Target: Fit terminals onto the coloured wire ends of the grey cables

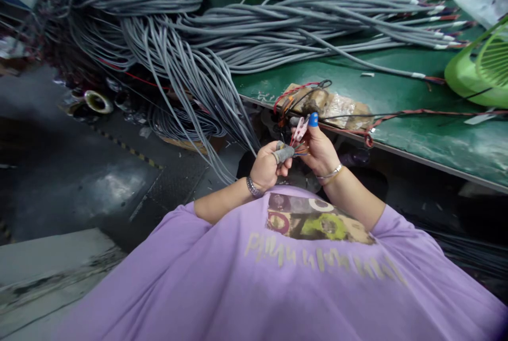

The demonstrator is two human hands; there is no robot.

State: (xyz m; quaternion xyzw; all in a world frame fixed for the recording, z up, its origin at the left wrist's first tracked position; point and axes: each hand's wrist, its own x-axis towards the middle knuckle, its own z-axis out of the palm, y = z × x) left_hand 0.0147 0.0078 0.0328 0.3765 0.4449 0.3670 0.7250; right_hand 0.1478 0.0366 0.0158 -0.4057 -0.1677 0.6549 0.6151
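Note:
In front of my chest, my left hand is closed around the end of a grey cable. A grey sleeve-like piece lies at its thumb; I cannot tell whether it is the cable's jacket or a thumb cover. Thin coloured wires fan out from there toward the right hand. My right hand wears a blue cover on its thumb. A small pink piece, its kind unclear, is pinched beside that thumb. The right fingers are partly hidden behind the wires and touch them.
Bundles of grey cable cover the green table, some hanging over its edge on the left. A taped brown block with red and black wires lies at the edge. A green fan stands right. More coiled cable sits below.

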